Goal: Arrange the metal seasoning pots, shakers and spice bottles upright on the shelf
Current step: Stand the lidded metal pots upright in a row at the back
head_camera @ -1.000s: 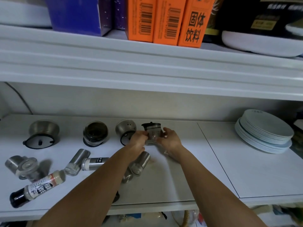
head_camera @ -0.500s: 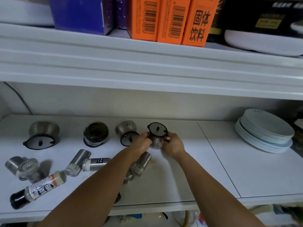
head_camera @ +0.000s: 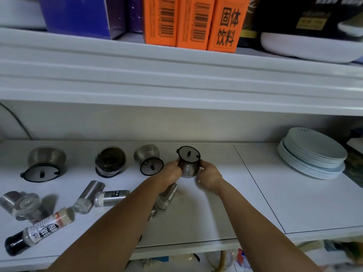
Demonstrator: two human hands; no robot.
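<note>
We find one metal seasoning pot point(head_camera: 189, 163) held between both hands at the back of the shelf point(head_camera: 216, 209), well to the left of the stack of plates point(head_camera: 312, 154). The left hand point(head_camera: 170, 171) is clamped on the pot's left wall and the right hand point(head_camera: 208, 174) on its right wall. The pot stands near upright, its black-rimmed lid point(head_camera: 188, 153) tilted slightly toward us; whether its base touches the shelf we cannot tell.

We judge the pot stiff, light and smooth-sided (polished steel, so likely slippery). The lid may sit loose, so the hold belongs on the body below the rim, not on the knob.

Further left of the plates, three sister pots point(head_camera: 149, 158) lie tipped on their sides, and nearer the shelf edge several shakers point(head_camera: 88, 197) and a spice bottle point(head_camera: 39, 231) lie flat, not yet stood up.
</note>
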